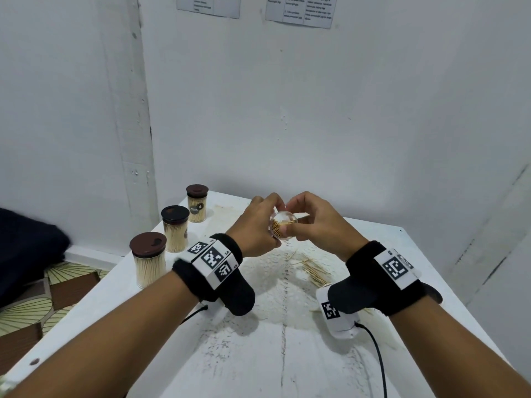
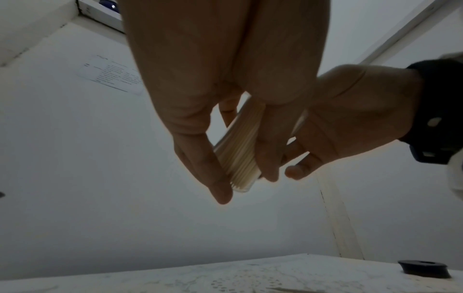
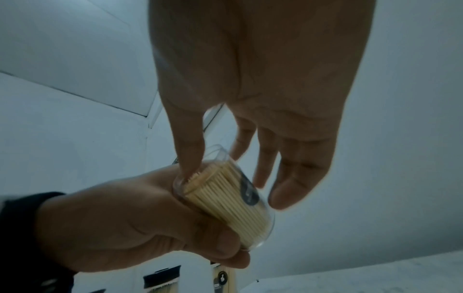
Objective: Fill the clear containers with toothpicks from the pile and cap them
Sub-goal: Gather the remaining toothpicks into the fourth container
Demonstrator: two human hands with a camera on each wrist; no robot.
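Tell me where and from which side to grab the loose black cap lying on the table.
Take the black cap by its outer rim, coming straight down from above with thumb and fingers on opposite sides. It lies flat on the table, so its round side wall is the only part that offers a pinch. The right hand seems freer, since the left hand grips the clear container.

Two printed sheets (image 1: 208, 5) hang on the wall at top centre. Dark fabric (image 1: 26, 248) and patterned floor (image 1: 31, 305) occupy lower left.
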